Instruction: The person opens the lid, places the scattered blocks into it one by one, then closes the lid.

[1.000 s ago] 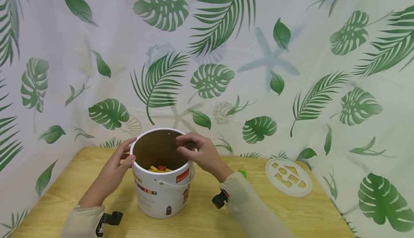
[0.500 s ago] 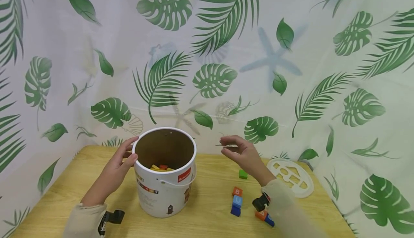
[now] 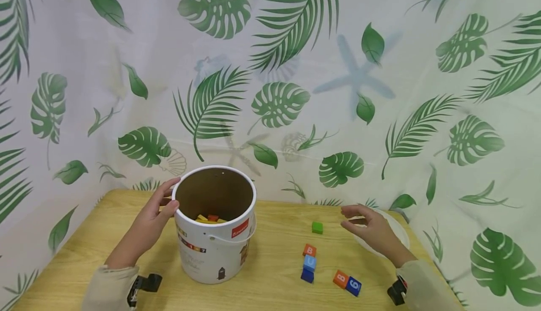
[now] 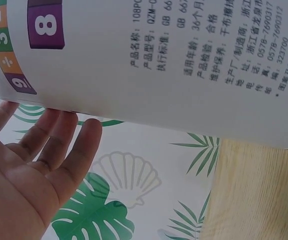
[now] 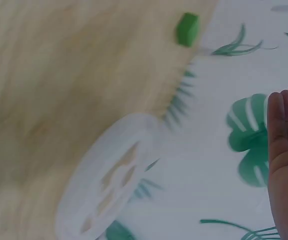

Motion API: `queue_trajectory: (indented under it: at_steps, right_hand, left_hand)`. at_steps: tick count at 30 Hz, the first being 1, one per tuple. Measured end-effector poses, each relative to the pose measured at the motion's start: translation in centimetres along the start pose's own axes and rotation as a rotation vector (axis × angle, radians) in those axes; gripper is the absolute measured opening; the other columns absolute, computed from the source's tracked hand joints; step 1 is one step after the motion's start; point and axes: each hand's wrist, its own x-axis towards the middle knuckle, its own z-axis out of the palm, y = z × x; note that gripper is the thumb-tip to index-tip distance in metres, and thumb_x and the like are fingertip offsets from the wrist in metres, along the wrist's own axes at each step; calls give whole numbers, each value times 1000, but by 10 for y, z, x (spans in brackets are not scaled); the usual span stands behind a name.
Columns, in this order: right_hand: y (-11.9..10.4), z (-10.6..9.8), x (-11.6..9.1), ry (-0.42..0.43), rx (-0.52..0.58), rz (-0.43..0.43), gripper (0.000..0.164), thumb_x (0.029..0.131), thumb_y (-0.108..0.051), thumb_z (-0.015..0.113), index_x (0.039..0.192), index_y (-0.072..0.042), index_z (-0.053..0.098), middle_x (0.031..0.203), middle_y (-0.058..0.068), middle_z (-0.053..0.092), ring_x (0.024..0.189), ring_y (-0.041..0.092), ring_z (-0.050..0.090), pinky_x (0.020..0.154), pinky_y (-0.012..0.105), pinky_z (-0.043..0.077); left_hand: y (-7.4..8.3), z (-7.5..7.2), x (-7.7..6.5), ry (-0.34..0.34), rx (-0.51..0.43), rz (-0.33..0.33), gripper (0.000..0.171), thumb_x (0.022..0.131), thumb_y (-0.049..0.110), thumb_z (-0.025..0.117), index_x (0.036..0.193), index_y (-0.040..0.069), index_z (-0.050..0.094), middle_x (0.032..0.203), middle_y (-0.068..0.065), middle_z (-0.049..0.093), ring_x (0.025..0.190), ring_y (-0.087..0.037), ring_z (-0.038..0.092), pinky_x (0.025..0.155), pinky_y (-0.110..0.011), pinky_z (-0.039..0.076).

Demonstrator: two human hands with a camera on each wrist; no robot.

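Status: partway, my read. White bucket [image 3: 211,259] stands upright on the counter [image 3: 274,285], mouth open. White lid [image 3: 397,229] with cut-out shapes is off, lying flat at the right end of the counter, well apart from the bucket. So opening up counts as done.

Inside: a red piece [image 3: 213,218] and some yellow pieces [image 3: 202,218], low down. Near wall hides the rest, so no total count from me.

Outside, between bucket and lid or nearer me: six blocks. Green block [image 3: 317,228] alone toward the back. Closer in, a line of three: orange B block [image 3: 309,250], light blue U block [image 3: 310,263], dark blue block [image 3: 307,276], each at the next one's edge. To their right, a pair side by side: sideways B block [image 3: 341,279] and blue 6 block [image 3: 353,285].

So the set is split, neither all in nor all out. Unfinished, as I judge it: the blocks, with the lid not on.

Left hand [image 3: 154,213]: fingers relaxed, tips against the bucket's outer wall, thumb at the rim. Steadying it, I think, not clamping. Right hand [image 3: 373,230]: fingers loose, nothing visible in them. It overlaps the lid in the head view; can't tell how high above. Right wrist view is blurred but shows hand and lid apart.
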Motion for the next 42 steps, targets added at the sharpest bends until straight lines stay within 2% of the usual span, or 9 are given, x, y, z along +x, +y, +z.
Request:
queue_trajectory:
  at_steps: [2, 5, 9, 14, 21, 28, 31, 37, 42]
  right_hand:
    - [12, -1, -6, -8, -27, 15, 35, 96, -19, 75, 128, -7, 67, 123, 12, 70, 107, 29, 70, 88, 25, 57]
    - [29, 2, -11, -30, -60, 29, 36, 96, -21, 75, 127, -4, 67, 122, 16, 70, 108, 33, 68, 90, 34, 58]
    - [41, 10, -13, -66, -86, 63, 40, 97, -22, 74, 129, 0, 65, 124, 19, 68, 112, 36, 65, 92, 44, 57]
    - [45, 19, -4, -128, -111, 92, 42, 97, -21, 74, 130, 4, 64, 127, 21, 67, 112, 36, 65, 92, 42, 56]
    - [48, 32, 16, -201, -133, 138, 45, 97, -23, 74, 133, 0, 63, 129, 19, 64, 117, 35, 61, 94, 46, 55]
    - [47, 41, 27, -232, -203, 151, 46, 95, -27, 76, 130, 1, 65, 123, 16, 67, 114, 35, 63, 98, 53, 52]
    - [46, 45, 30, -232, -214, 158, 47, 95, -26, 76, 130, 2, 65, 122, 15, 68, 113, 34, 63, 99, 55, 50]
    - [51, 55, 40, -246, -250, 148, 45, 92, -21, 79, 127, 5, 66, 113, 13, 71, 106, 32, 67, 96, 52, 53]
    - [47, 61, 46, -248, -323, 178, 46, 90, -21, 80, 128, 3, 68, 115, 12, 72, 108, 32, 67, 97, 53, 52]
  left_hand:
    - [0, -1, 0, -1, 3, 1, 55, 110, 21, 48, 162, 21, 30, 144, -19, 48, 123, -32, 51, 91, -28, 52]
    - [1, -1, 0, -2, 7, 4, 55, 110, 20, 47, 162, 21, 30, 143, -18, 48, 122, -30, 50, 92, -28, 52]
    - [1, -2, 0, -3, 6, 8, 55, 110, 20, 47, 162, 21, 30, 143, -18, 49, 122, -29, 50, 92, -29, 52]
    - [1, -2, 1, -3, -1, 8, 55, 110, 19, 47, 162, 20, 31, 143, -18, 49, 121, -29, 50, 92, -29, 52]
    - [1, -2, 0, 4, 10, -8, 54, 110, 20, 47, 162, 20, 30, 143, -18, 49, 122, -28, 49, 92, -30, 52]
    - [0, -1, 1, 9, 32, 4, 56, 109, 20, 49, 162, 23, 31, 142, -18, 51, 123, -30, 50, 94, -51, 49]
    - [0, -1, 1, 19, 43, -4, 57, 108, 21, 50, 161, 24, 32, 138, -18, 54, 121, -32, 52, 91, -55, 49]
    - [1, 1, 1, 37, 42, -10, 55, 108, 20, 50, 160, 22, 33, 130, -17, 57, 113, -30, 53, 88, -51, 50]
    - [1, 0, 0, 45, 48, -9, 54, 108, 19, 49, 160, 21, 33, 128, -16, 56, 112, -26, 51, 89, -45, 50]
